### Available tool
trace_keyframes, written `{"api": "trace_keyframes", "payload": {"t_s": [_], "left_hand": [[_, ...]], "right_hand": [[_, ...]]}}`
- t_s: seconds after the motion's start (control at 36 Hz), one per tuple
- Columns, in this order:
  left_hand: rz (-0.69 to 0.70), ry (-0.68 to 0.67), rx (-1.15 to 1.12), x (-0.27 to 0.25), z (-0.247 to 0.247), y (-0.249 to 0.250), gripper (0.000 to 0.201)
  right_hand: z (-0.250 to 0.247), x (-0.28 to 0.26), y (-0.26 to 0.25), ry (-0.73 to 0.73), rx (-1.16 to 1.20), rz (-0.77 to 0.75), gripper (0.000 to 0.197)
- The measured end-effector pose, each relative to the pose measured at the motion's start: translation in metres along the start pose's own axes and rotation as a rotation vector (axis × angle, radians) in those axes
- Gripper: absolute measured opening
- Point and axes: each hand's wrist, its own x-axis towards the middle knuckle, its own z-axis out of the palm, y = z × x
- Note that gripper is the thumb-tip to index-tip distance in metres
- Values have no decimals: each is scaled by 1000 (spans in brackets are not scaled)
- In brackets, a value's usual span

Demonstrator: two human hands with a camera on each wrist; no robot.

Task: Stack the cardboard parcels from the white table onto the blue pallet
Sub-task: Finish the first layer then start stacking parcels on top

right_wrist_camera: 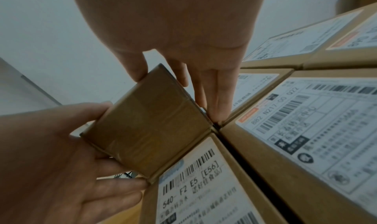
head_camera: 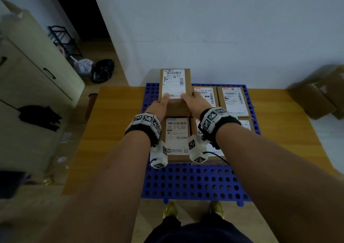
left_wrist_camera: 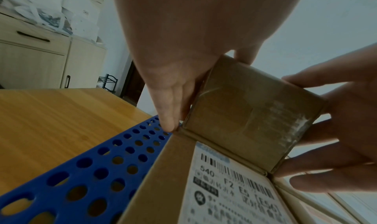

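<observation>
The held parcel (head_camera: 175, 86), label uppermost, is at the upper-left corner of the blue pallet (head_camera: 193, 183). It is raised, and the lower edge of its near end face appears to meet the far top edge of the parcel labelled 540 (head_camera: 176, 138); what lies beneath it is hidden. The left hand (head_camera: 160, 104) and right hand (head_camera: 194, 99) clamp it from either side, with thumbs on the label and fingers straight down the side faces. In the right wrist view the right fingers (right_wrist_camera: 218, 98) stand in the gap beside the parcel labelled 682 (head_camera: 204, 95). The step is judged to be setting-down. To do it well, keep the parcel level, its long sides parallel to that neighbour and its near end flush against the 540 parcel. Draw the right fingers up out of the gap before letting go, lest they be pinched or drag the parcel askew. The pallet rests on a wooden surface (head_camera: 115, 123).
</observation>
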Motion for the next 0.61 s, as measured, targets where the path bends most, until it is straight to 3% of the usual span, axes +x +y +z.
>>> {"api": "trace_keyframes", "payload": {"t_s": [0.28, 0.42, 0.53, 0.61], "left_hand": [[109, 127, 20, -3, -11, 12, 66], [308, 275, 233, -11, -15, 35, 55], [471, 286, 346, -25, -4, 67, 55], [552, 252, 388, -33, 16, 92, 55]], "right_hand": [[-13, -2, 5, 32, -14, 9, 62], [-36, -8, 16, 91, -78, -42, 50], [-59, -20, 28, 200, -88, -8, 58], [-86, -34, 46, 252, -70, 5, 45]]}}
